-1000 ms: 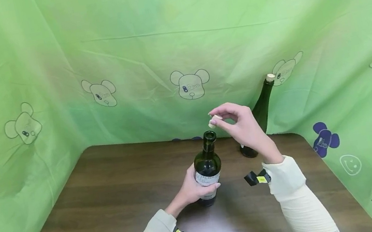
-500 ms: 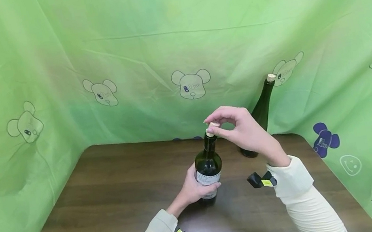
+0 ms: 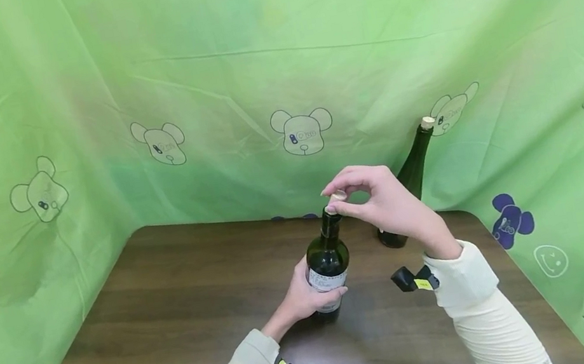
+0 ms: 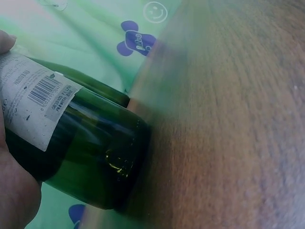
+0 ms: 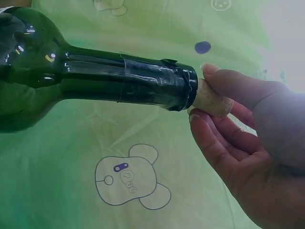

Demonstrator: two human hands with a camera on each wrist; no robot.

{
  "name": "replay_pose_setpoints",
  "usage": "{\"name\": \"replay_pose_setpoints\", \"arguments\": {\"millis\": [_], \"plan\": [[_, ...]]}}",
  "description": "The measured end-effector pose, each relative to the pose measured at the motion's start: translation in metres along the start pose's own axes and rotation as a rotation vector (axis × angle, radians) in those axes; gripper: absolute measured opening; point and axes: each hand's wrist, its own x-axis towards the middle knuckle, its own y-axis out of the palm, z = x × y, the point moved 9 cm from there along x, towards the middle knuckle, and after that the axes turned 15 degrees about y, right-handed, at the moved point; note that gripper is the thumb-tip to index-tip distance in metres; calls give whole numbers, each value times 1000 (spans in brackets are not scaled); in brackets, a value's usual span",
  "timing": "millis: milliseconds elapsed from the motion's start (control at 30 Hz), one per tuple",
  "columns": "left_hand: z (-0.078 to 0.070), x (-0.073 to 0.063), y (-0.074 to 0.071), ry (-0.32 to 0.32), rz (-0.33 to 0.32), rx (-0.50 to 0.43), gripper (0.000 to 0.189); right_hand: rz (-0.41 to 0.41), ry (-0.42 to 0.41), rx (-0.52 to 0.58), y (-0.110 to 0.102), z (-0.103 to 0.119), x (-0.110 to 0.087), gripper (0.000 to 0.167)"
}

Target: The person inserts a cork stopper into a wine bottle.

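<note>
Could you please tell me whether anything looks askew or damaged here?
Two small things: the cork at the mouth of the held bottle looks tilted rather than straight, and the neck wrapping seems ragged towards its top. I see no spill.

Dk grn bottle, wht label, tan cork, brn wood-grain table, lt grn bear-print cloth

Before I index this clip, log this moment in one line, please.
left hand: grips near bottle | right hand: pinches cork at its mouth | far bottle: corked
</note>
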Motion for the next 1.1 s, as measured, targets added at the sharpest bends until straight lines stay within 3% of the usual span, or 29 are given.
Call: {"name": "replay_pose_setpoints", "arguments": {"millis": [333, 733, 933, 1100], "plan": [[-3, 4, -1, 32, -10, -8, 71, 4, 4, -80, -3, 4, 2, 19], [0, 2, 0, 26, 9, 11, 70, 11, 10, -66, 2, 2, 3, 21], [1, 1, -2, 7, -2, -2, 70, 91, 11, -94, 1, 3, 6, 20], [1, 2, -3, 17, -8, 14, 70, 146, 17, -188, -4, 11, 11, 22]]}}
